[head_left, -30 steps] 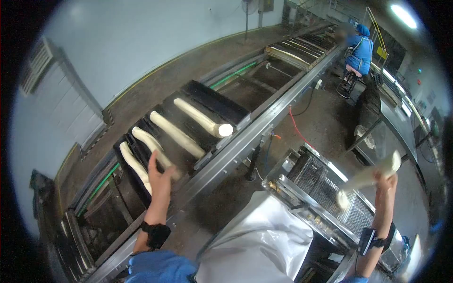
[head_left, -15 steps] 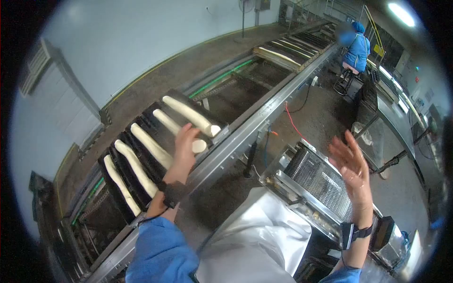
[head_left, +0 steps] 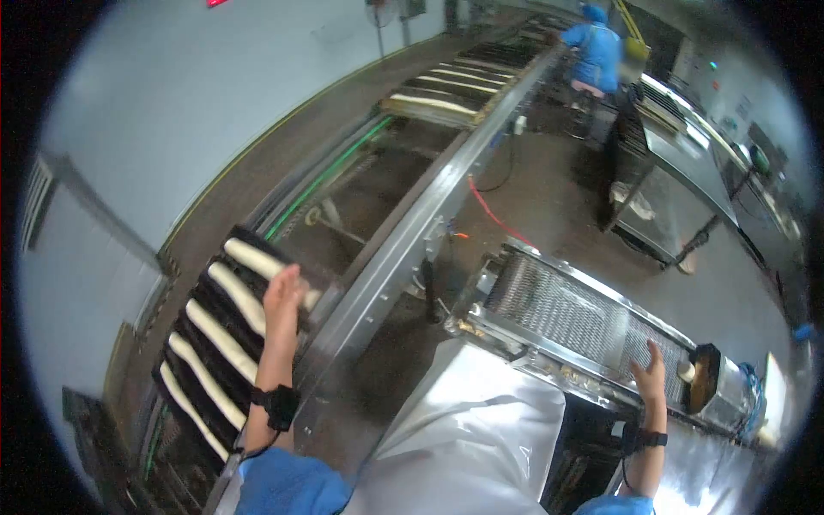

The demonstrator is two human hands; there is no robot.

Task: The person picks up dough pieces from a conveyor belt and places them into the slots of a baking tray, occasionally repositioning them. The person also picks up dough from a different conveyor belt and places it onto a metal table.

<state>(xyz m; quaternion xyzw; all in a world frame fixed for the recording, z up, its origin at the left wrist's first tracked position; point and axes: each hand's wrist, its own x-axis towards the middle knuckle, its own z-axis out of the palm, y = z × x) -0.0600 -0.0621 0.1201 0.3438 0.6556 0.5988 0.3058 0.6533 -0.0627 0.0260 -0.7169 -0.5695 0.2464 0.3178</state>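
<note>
My left hand (head_left: 282,296) is over the near end of the farthest dough strip (head_left: 257,259) in the nearer black tray (head_left: 203,287). Its fingers look loosely bent, not wrapped around the strip, and partly cover it. Several pale dough strips lie side by side in the tray's grooves. On the other side, my right hand (head_left: 652,374) hovers open and empty over the small mesh conveyor (head_left: 558,300). A small pale dough piece (head_left: 686,371) sits at the conveyor's right end, just beyond those fingers.
A long metal conveyor rail (head_left: 412,219) runs away from me, with another tray of dough strips (head_left: 433,105) farther up. A co-worker in blue (head_left: 595,56) stands beside the line. To the right is a steel table (head_left: 687,159); a red hose (head_left: 493,215) hangs by the rail.
My view has shifted, so the tray appears lower and farther left. My left hand is now at the farthest strip. The right hand has dropped toward the mesh conveyor's right end. The co-worker has turned.
</note>
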